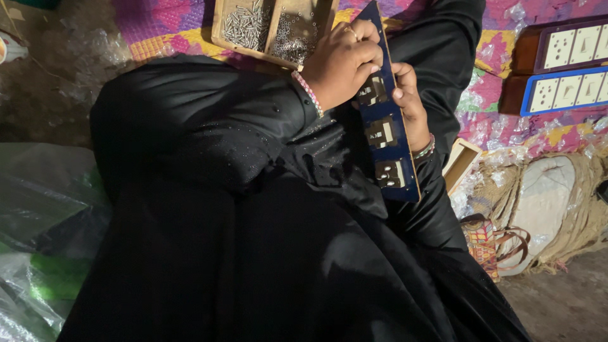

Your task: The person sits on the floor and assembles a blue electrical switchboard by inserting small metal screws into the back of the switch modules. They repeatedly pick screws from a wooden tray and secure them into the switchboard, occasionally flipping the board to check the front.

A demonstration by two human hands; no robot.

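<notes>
Both hands were clamped on the blue switch panel (387, 120), just below the wooden screw tray (273, 28): left hand (342, 63) gripped its top, right hand (410, 104) braced the edge, steadying it on the lap.

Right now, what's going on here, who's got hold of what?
A seated person in black holds a long blue switch panel upright over the lap. The left hand presses on its upper part; the right hand grips its far edge from behind. A wooden tray of small screws lies just above, and two finished panels lie on the patterned mat to the right.
</notes>
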